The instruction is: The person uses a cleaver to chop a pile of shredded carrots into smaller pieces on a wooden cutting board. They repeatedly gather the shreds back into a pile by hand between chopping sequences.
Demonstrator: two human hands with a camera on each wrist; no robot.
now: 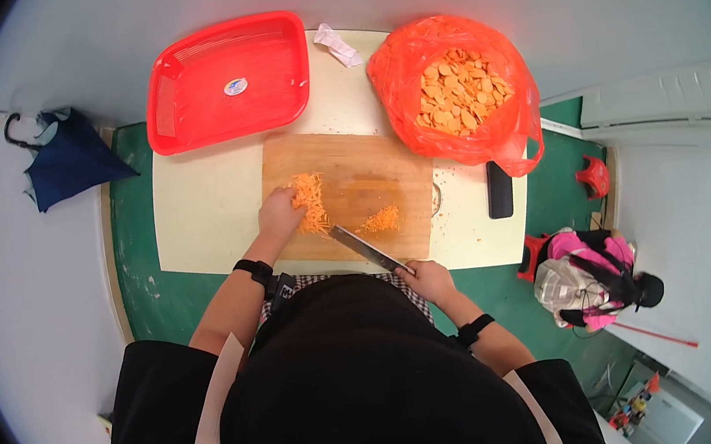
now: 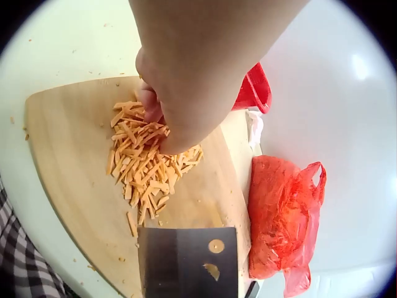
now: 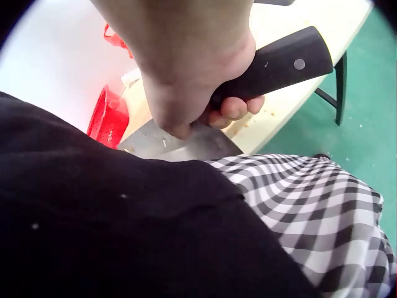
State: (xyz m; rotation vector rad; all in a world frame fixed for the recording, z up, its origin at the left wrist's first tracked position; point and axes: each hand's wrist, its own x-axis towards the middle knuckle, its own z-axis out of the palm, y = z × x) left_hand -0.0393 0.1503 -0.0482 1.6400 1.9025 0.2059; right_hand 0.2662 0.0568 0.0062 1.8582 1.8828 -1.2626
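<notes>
On the wooden cutting board [image 1: 356, 155] lies a pile of orange carrot strips [image 1: 310, 199]. My left hand [image 1: 281, 215] is at the left side of this pile, its fingers curled into the strips with the thumb against them, as the left wrist view shows. My right hand [image 1: 429, 281] grips a cleaver [image 1: 366, 247] by its black handle [image 3: 282, 65]. The blade slants across the board's near edge, its far end close to the strips. To the right of the blade sits a smaller heap of finely chopped carrot [image 1: 382, 220].
Behind the board stand a red plastic basket [image 1: 186, 141] and a red bag [image 1: 396, 84] full of carrot slices [image 1: 462, 89]. A crumpled paper [image 1: 338, 47] lies between them. A black phone [image 1: 499, 190] is at the table's right; another person [image 1: 597, 276] is beyond it.
</notes>
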